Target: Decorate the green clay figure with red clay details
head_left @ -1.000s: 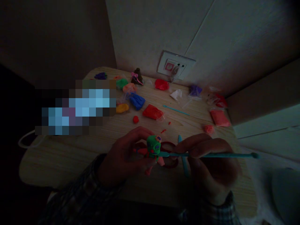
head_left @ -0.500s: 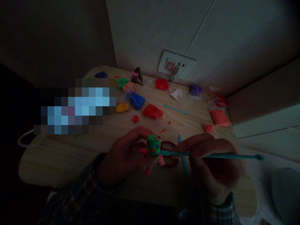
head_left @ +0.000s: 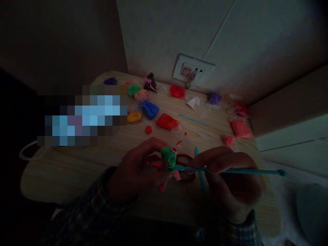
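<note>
A small clay figure (head_left: pixel 168 158) with a green head and pinkish limbs is pinched upright between the thumb and fingers of my left hand (head_left: pixel 138 171). My right hand (head_left: pixel 230 177) is closed around a long teal clay modelling tool (head_left: pixel 246 171), held nearly level. The tool's flat tip meets the figure at the lower right of its head; whether it presses in is hard to see. Behind the figure lie red-handled scissors (head_left: pixel 191 180), partly hidden. A teal clay knife (head_left: pixel 202 177) lies beside them, between my hands.
Clay packets lie across the wooden table (head_left: pixel 51 177): a red packet (head_left: pixel 167 121), a blue lump (head_left: pixel 150 109), a yellow one (head_left: pixel 134 117), a coral packet (head_left: pixel 241 128). Also there are a red ball (head_left: pixel 149 129), another teal tool (head_left: pixel 193 119) and a wall socket (head_left: pixel 194 70) behind.
Hardly anything differs. The tool has tilted very slightly in my right hand, with its tip staying at the figure's head. My left hand keeps its hold on the figure.
</note>
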The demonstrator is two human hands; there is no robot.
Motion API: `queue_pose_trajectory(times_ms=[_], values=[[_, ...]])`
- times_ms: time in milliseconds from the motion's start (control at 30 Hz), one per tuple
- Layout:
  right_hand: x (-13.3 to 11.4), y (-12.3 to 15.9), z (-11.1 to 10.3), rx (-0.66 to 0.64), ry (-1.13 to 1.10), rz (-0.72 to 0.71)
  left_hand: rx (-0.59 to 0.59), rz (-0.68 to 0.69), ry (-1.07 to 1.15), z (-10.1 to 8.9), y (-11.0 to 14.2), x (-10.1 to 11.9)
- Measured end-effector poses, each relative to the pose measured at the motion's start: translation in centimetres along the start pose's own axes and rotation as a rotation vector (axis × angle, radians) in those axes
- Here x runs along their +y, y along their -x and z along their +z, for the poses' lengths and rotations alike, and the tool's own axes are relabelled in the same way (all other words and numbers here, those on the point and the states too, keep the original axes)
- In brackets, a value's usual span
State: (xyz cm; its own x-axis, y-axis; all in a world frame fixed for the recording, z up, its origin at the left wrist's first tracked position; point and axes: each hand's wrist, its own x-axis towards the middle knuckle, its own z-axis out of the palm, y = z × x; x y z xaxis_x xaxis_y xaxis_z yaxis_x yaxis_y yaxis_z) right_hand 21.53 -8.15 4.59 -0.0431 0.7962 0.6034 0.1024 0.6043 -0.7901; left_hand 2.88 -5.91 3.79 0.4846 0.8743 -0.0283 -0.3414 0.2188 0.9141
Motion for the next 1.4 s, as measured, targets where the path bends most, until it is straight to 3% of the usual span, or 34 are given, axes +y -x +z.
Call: queue_pose_trajectory(times_ms=[433, 867, 1100, 1400], values=[[-0.04, -0.06, -0.16, -0.009, -0.026, -0.012, -0.041, 0.009, 0.004, 0.06, -0.01, 0.15], [-0.11, 0.15, -0.22, -0.011, -0.069, 0.003, 0.034, 0.033, -0.061, 0.05, 0.04, 0.08], [0.33, 0.48, -0.35, -0.041, -0.171, 0.007, 0.008, 0.043, -0.041, -0.05, 0.15, -0.16], [0.19, 0.47, -0.45, -0.064, -0.138, 0.017, 0.011, 0.052, -0.043, -0.11, 0.14, -0.14]])
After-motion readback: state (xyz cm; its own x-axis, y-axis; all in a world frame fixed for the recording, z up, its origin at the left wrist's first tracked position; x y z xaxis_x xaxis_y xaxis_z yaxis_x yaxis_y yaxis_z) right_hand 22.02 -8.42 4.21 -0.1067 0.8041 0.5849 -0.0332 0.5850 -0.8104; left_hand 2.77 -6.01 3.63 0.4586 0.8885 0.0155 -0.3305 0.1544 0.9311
